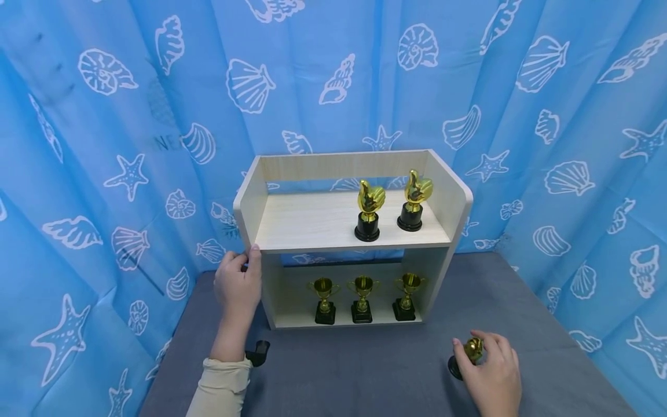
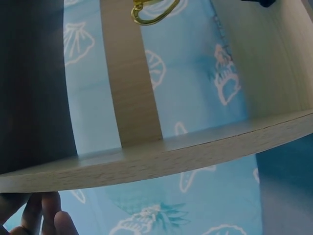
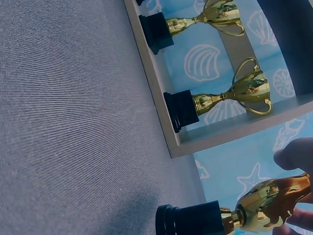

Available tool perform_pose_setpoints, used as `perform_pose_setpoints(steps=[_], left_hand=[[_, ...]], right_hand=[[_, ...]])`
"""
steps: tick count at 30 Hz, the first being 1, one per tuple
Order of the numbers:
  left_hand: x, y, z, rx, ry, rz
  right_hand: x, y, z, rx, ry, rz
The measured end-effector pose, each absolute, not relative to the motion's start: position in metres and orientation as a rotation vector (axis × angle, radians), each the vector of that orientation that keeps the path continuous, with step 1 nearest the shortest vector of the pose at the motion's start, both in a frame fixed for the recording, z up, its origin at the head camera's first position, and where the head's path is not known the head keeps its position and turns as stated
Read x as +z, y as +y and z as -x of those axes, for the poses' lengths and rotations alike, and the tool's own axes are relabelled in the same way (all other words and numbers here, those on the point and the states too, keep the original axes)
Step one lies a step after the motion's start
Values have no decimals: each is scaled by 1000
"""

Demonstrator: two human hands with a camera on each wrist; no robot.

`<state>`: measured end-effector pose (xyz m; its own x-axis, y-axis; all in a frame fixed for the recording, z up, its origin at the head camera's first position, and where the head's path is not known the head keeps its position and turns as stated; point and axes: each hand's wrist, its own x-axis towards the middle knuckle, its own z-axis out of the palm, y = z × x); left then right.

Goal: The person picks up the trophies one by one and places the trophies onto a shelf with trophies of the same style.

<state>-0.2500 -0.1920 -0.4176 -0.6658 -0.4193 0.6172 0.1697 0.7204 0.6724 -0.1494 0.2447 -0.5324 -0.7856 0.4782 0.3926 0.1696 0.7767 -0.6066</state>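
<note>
My right hand [image 1: 492,370] grips the gold top of a thumbs-up trophy [image 3: 264,208], whose black base points down and left in the head view, low over the table. On the left, my left hand [image 1: 239,284] holds the side panel of a pale wooden two-tier shelf [image 1: 307,220]; a fingertip shows at the panel's front edge. Two gold thumbs-up trophies, one nearer the front [image 1: 367,211] and one farther right [image 1: 413,201], stand on the upper tier. Below them, three gold cup trophies [image 1: 363,295] stand upright in a row on black bases.
A grey cloth-covered table [image 1: 354,370] carries the shelf. Blue curtains [image 1: 333,75] printed with white shells and starfish hang behind it and along both sides. A black strap piece [image 1: 257,353] sits at my left wrist, by the cream sleeve [image 1: 221,388].
</note>
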Motion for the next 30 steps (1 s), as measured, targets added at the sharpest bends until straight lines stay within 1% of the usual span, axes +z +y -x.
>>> perform_pose_setpoints(steps=[8,16,30], left_hand=[[-415,-194,251,-922,-2155,-167],[-411,-194,248,-926,-2220,-207],[-403,-192,246,-939,-2185,-202]], right_hand=[[-530,246,148,800,-2462,550],[-533,250,148,808,-2507,606],[-534,251,148,856,-2547,643]])
